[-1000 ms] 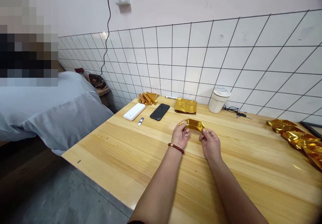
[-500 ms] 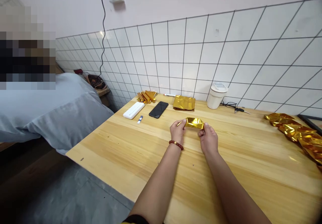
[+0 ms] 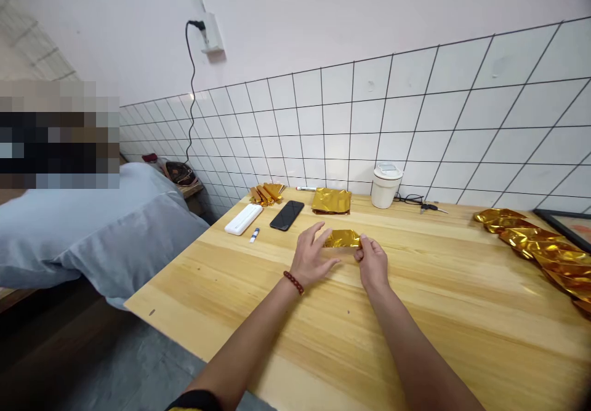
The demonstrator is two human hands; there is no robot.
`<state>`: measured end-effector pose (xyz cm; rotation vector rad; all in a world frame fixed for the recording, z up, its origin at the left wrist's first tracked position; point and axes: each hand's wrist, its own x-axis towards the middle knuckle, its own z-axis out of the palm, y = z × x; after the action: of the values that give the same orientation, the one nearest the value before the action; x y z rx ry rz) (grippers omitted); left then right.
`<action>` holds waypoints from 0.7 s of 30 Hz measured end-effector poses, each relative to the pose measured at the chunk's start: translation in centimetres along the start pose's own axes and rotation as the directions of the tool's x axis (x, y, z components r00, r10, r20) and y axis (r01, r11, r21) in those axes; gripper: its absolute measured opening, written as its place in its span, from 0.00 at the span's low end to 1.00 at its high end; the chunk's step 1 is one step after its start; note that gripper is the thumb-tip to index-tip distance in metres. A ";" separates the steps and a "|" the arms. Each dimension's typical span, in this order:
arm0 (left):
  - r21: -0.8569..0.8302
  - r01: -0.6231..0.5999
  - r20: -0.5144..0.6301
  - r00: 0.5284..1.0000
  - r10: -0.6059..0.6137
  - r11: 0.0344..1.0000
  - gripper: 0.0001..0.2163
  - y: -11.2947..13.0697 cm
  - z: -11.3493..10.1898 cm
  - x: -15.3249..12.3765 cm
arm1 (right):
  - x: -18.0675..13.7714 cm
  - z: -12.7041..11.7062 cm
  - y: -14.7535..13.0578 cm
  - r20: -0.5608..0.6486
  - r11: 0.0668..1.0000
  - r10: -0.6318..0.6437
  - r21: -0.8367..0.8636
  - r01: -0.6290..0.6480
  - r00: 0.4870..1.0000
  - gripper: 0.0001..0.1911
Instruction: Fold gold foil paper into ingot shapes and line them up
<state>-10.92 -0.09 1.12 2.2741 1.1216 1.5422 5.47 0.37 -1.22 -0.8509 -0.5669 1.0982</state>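
Observation:
A folded piece of gold foil paper (image 3: 342, 239) is held just above the wooden table (image 3: 221, 300). My right hand (image 3: 373, 262) pinches its right end between thumb and fingers. My left hand (image 3: 310, 256), with a dark red bead bracelet at the wrist, is open beside the left end, its thumb and fingers spread; whether a fingertip touches the foil I cannot tell. Behind lies a stack of flat gold foil sheets (image 3: 331, 201). On the right a row of folded gold foil pieces (image 3: 530, 245) runs along the table.
Left of the foil are a black phone (image 3: 287, 215), a white power bank (image 3: 244, 219), a small blue-and-white tube (image 3: 254, 235) and orange-gold strips (image 3: 266, 194). A white lidded cup (image 3: 386, 186), glasses (image 3: 410, 199) and keys (image 3: 433, 208) stand near the tiled wall. Another person (image 3: 124, 232) sits at left.
My left hand has released its pinch on the foil's left end and spread its fingers. The foil looks flatter now. My right hand keeps its hold. The view has tilted slightly upward.

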 end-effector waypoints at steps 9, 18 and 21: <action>0.183 -0.292 0.077 0.956 0.283 0.939 0.11 -1.3 0.0 -0.2 | -0.3 0.0 -0.1 0.058 0.992 0.046 -0.123 -0.039 0.997 0.23; -0.362 0.399 0.123 0.917 -0.381 0.843 0.09 -2.5 0.7 -0.3 | -0.7 0.0 0.0 0.105 0.984 -0.038 -0.171 0.056 0.994 0.22; -0.430 0.503 0.191 0.862 -0.469 0.749 0.11 -2.4 1.0 -0.2 | -0.6 -0.1 0.1 0.150 0.979 -0.041 -0.191 0.070 0.988 0.24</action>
<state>-11.27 1.73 -0.76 1.5417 1.0641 1.3195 5.33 -0.22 -1.34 -0.9237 -0.8264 1.0709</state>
